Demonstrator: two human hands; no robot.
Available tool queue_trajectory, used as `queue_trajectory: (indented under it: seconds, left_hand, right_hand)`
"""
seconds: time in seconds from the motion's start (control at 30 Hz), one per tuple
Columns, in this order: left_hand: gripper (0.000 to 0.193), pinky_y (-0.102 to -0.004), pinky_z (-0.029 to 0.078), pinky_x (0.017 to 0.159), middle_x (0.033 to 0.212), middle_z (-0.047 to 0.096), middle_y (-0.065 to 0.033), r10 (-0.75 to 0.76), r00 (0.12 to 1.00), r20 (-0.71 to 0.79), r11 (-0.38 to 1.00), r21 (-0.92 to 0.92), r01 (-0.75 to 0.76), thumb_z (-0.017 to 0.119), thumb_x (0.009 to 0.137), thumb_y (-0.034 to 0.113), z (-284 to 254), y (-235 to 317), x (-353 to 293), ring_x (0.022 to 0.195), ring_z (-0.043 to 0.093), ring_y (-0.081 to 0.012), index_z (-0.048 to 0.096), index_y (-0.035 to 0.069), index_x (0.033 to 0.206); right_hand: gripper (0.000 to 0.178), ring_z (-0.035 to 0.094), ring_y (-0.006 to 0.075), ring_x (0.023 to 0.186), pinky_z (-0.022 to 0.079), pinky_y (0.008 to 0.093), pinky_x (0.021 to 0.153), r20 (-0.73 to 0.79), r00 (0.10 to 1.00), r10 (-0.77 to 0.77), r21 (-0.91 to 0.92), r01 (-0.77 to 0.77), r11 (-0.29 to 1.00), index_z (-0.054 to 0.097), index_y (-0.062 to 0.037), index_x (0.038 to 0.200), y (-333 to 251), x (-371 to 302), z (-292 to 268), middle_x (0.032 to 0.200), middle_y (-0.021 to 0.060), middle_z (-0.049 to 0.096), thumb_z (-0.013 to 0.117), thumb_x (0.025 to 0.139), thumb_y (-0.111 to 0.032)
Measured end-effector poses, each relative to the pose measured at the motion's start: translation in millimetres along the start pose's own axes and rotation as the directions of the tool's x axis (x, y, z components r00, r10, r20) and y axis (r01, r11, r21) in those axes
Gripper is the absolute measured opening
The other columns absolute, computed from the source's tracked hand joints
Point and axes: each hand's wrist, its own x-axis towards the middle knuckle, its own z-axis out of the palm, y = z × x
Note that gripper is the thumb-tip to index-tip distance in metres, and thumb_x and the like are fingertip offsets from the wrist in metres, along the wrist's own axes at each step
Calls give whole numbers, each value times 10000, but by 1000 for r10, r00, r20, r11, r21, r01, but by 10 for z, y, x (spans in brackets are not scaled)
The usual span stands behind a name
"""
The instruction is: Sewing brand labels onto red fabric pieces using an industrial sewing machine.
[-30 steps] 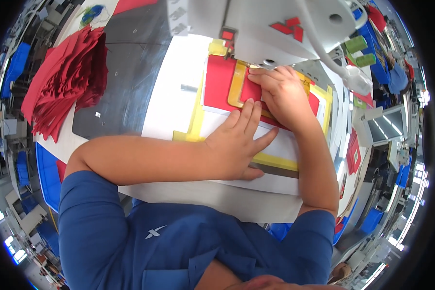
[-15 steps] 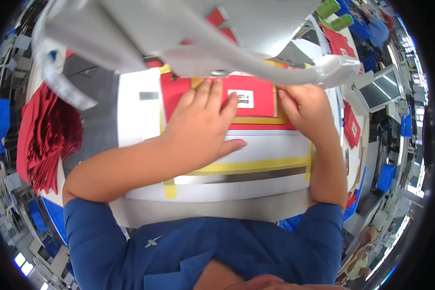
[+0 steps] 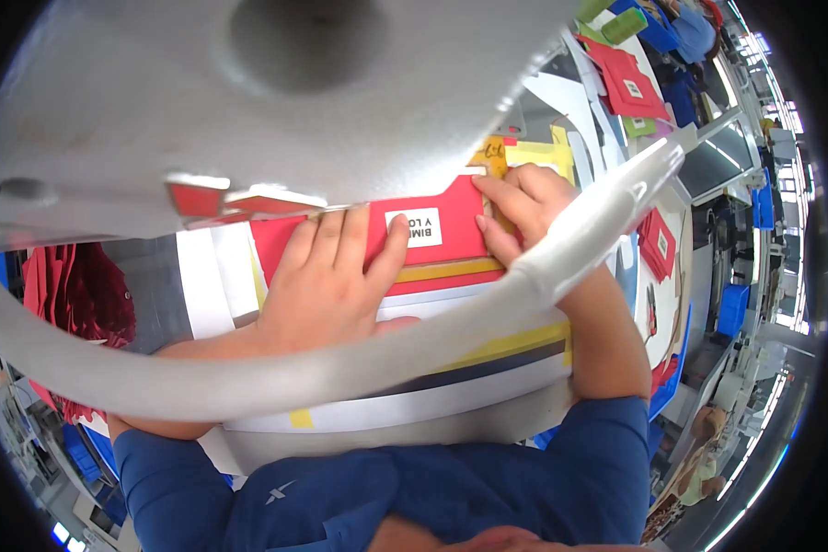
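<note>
A red fabric panel (image 3: pixel 446 235) with a white printed label (image 3: pixel 425 228) lies on a yellow-edged template (image 3: pixel 451 269) under the grey-white machine head (image 3: pixel 276 120). My left hand (image 3: pixel 327 276) rests flat on the panel, fingers stretched out and thumb apart, its index fingertip at the label's left edge. At the panel's right end, my right hand (image 3: pixel 529 207) has its fingers bent over the edge, with thumb and index fingertip on the rim. The machine head hides the panel's far left part. A pale curved tube (image 3: pixel 340 377) crosses in front of my left forearm and right wrist.
Stacked dark red fabric pieces (image 3: pixel 78 294) hang at the left. On the right lie more labelled red pieces (image 3: pixel 655 241), with others (image 3: pixel 627 81) farther back. Green thread spools (image 3: pixel 624 26) and a screen (image 3: pixel 719 156) stand at the far right.
The machine head and curved tube now fill more of the view, and the tube crosses my arms. Panel and hands appear farther left and lower. My right index finger reaches farther onto the panel's edge.
</note>
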Motion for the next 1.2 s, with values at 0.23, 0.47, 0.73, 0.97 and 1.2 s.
queue_trajectory:
  seconds: [0.23,0.47,0.73,0.97,1.2]
  left_hand:
    - [817,-544,461,1095,1418,596,-356,-83,996,-33,995,44,84,722,912,608,66,52,-15,1289,617,-465,610,43,1492]
    - [920,-534,474,1046,1398,568,-304,-19,1000,5,997,72,18,820,844,619,-88,15,63,1223,602,-450,585,26,1507]
    - [734,-499,471,1038,1418,593,-203,83,970,-228,991,-85,-104,816,908,442,104,111,609,1229,601,-383,611,-15,1444]
    - [655,-480,466,1047,1356,608,-160,1,993,-120,977,-210,-27,787,938,401,128,53,690,1189,591,-371,636,64,1479]
    - [534,-472,471,1062,1331,626,-162,-1,992,-127,978,-206,-26,773,953,209,119,-8,744,1204,584,-379,660,80,1458]
  right_hand:
    - [190,651,366,982,525,470,883,-9,998,-58,-102,57,993,761,-46,1034,-74,-15,42,1002,130,685,776,855,-108]
    - [271,664,351,927,547,461,855,-71,997,-14,-75,9,997,751,-21,1124,-103,-51,1,979,123,672,745,857,-65]
    - [185,672,349,885,565,457,770,-286,954,86,30,-80,996,757,-9,1047,155,-14,-12,934,130,668,668,886,-31]
    - [35,640,350,827,542,461,738,-267,959,91,68,-76,995,684,-28,899,205,-27,51,861,126,601,669,871,-42]
    - [53,636,339,847,539,460,754,-293,955,49,54,-35,998,638,-42,873,252,-49,103,867,121,590,685,854,-58]
